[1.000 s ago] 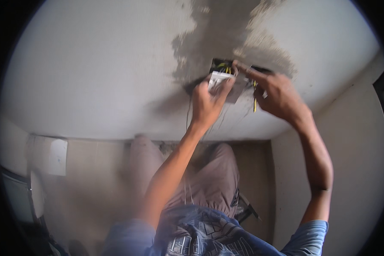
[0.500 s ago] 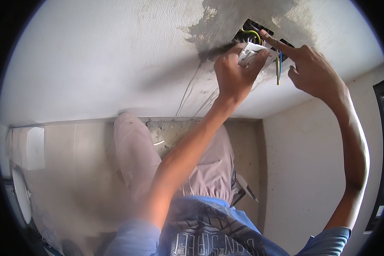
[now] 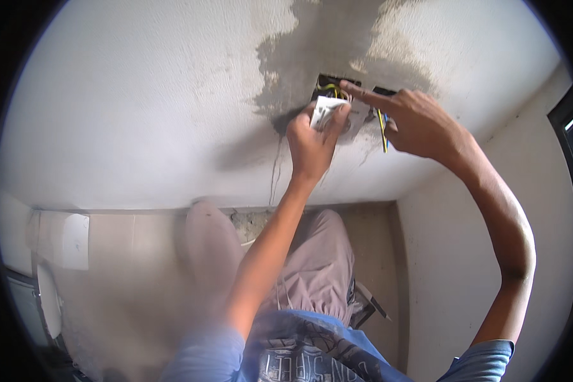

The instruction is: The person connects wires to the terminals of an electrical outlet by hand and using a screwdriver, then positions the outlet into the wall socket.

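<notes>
So the left hand has the white plate pinched, thumb on the near side, the other fingers mostly hidden behind it. Plate's just in front of the wall box, well above the bottom edge of the wall and toward the corner with the side wall on the right. Right hand has its index finger stuck straight out, other fingers curled loosely, thumb apart, not gripping anything I can see. What's different: a second ago that fingertip was by the box's right corner, now it's nearer the middle of the top edge. The whole view has swung about too, so I wouldn't read much into the plate looking shifted. Upshot, as I read it: the plate is still off the wall, and the right hand is busy with the box opening and the yellow-green wires behind it. Can't tell if the fingertip actually touches one. Next door, more wires dangle from a second opening.
</notes>
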Motion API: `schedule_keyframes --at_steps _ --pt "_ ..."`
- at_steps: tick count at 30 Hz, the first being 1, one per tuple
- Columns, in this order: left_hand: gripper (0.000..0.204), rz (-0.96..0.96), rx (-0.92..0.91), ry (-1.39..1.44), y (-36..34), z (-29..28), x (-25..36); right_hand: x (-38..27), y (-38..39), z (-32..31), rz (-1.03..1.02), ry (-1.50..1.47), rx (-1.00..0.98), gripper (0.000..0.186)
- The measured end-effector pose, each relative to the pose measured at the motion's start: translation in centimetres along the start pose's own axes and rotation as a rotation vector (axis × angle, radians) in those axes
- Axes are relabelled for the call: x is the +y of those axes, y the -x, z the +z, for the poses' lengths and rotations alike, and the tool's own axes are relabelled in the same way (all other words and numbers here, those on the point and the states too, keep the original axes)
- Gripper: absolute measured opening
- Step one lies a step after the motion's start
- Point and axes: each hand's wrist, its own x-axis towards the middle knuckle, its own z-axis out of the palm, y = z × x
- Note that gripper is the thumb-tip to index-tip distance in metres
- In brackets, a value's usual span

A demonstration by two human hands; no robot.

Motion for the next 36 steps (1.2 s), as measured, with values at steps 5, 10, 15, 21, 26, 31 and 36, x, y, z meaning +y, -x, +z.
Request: schedule_keyframes --at_steps 5,10,15,21,26,31,36 --pt "0.043 -0.043 -0.006 -0.003 0.2 0.5 0.0 0.1 0.0 -1.1 0.008 0.084 -0.075 0.088" --pt "0.040 -0.110 0.009 0.045 0.7 1.2 0.3 0.4 0.5 -0.9 0.030 0.050 -0.102 0.078" --pt "0.036 -0.190 0.027 0.119 0.4 0.9 2.0 -0.9 -0.4 -2.9 0.090 -0.004 -0.192 0.074" --pt "0.044 -0.288 -0.337 0.111 -1.1 -1.0 1.8 0.7 0.5 -0.1 0.025 0.059 -0.035 0.080" --pt "0.040 -0.381 -0.413 0.148 -2.9 -1.7 1.8 0.5 -0.1 -0.8 0.017 -0.017 -0.061 0.082" --pt "0.029 -0.417 -0.137 0.356 -1.1 0.9 2.0 1.5 0.4 -0.8 0.016 -0.113 -0.110 0.083" --pt "0.025 -0.527 0.002 0.427 -1.2 1.1 2.3 2.4 2.7 0.2 -0.061 -0.478 0.157 0.066"
